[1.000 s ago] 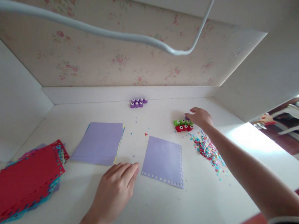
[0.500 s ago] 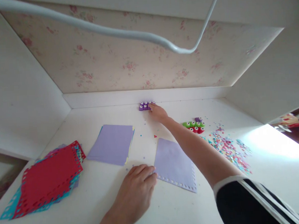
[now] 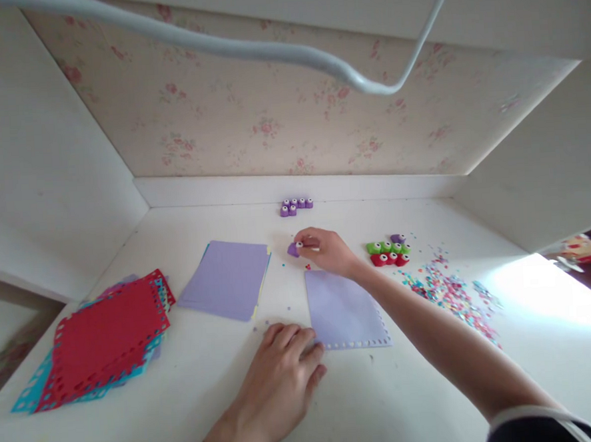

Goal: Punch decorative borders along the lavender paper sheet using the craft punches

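Observation:
My right hand (image 3: pixel 327 249) pinches a small purple craft punch (image 3: pixel 294 249) between thumb and fingers, just above the far edge of a lilac paper sheet (image 3: pixel 343 308). That sheet has a row of punched holes along its near edge and some on its right edge. Palm down, my left hand (image 3: pixel 285 375) rests on the table with fingers slightly apart, its fingertips at the sheet's lower left corner. Nothing is held in it. Several more purple punches (image 3: pixel 295 208) stand in two rows near the back wall.
A stack of lilac paper (image 3: pixel 229 278) lies left of centre. Farther left are punched red sheets (image 3: pixel 107 332) over blue ones. Green punches (image 3: pixel 387 247), red punches (image 3: pixel 389 260) and a purple one stand right, beside scattered confetti (image 3: pixel 450 288). A white cable (image 3: pixel 245 47) crosses overhead.
My right hand has drawn back from the purple rows toward me, bringing one punch with it. The lilac sheet has turned so its near edge lies level, and my left hand has shifted slightly right.

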{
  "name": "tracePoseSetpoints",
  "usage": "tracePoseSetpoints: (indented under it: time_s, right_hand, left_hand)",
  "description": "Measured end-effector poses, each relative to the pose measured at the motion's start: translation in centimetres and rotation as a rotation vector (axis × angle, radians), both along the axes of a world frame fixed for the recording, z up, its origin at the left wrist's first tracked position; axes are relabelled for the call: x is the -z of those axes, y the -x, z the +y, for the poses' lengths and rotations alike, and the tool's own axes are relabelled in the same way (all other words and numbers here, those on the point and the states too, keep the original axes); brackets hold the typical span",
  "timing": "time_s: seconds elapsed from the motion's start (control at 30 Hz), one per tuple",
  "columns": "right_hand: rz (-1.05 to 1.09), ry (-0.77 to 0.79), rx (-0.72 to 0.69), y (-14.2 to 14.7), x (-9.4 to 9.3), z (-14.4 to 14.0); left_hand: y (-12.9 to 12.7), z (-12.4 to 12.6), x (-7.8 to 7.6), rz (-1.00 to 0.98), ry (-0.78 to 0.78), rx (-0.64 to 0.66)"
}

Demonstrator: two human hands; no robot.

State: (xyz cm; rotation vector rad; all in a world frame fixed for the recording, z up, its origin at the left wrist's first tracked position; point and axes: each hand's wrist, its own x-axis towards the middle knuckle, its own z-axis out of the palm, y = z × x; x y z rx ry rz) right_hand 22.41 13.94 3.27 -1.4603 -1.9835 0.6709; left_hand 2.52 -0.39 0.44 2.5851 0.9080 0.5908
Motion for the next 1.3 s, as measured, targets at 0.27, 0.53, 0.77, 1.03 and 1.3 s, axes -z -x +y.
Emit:
tracePoseSetpoints:
  time_s: [0.27, 0.53, 0.77, 1.03, 1.3]
  right_hand:
    - [0.02, -0.025, -0.389, -0.4, 0.4, -9.6]
    - [-0.303, -0.115, 0.085, -5.1, 2.0, -10.0]
    - [-0.51, 0.029, 0.129, -7.9, 2.5, -10.2]
    - [-0.483, 0.125, 0.153, -9.0, 1.8, -10.5]
    - [-0.398, 0.199, 0.155, -9.6, 1.1, -10.5]
  left_hand:
    - [0.5, 0.4, -0.5, -0.153, -0.076, -0.178]
    - [0.5, 2.3, 1.2, -0.135, -0.038, -0.272]
    - [-0.2, 2.9, 1.7, -0.124, -0.037, -0.225]
    - [0.0, 3.1, 1.9, -0.148, -0.005, -0.22]
    - [-0.1, 2.9, 1.7, -0.113, 0.011, -0.235]
